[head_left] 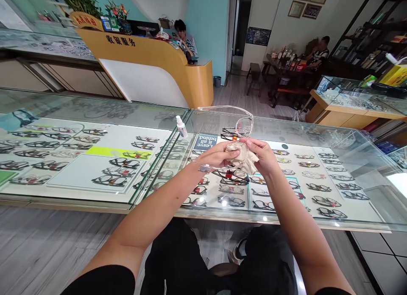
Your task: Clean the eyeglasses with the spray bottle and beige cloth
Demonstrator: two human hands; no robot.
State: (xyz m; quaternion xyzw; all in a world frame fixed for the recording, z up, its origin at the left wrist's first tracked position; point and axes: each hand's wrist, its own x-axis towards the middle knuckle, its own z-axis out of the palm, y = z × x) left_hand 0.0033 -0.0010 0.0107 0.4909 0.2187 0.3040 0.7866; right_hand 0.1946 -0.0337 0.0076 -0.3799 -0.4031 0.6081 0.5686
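Note:
Above the glass counter, my left hand [219,155] is closed on a crumpled beige cloth [242,157], its thumb lying over the cloth. My right hand [261,155] pinches a pair of clear-framed glasses [251,124] at the cloth's upper right edge. One lens rim and a long temple of the glasses rise above the hands, the temple reaching left. Another thin temple with a small tag [204,168] shows below my left wrist. The cloth hides the rest of the frame. A white spray bottle [181,126] stands upright on the counter, left of the hands.
The glass display counter [152,159] holds rows of glasses under its top. Behind it stands a yellow and white reception desk [143,57] with a seated person [182,38]. Another person [319,51] sits at a dark table, back right. A second display case [356,106] is at right.

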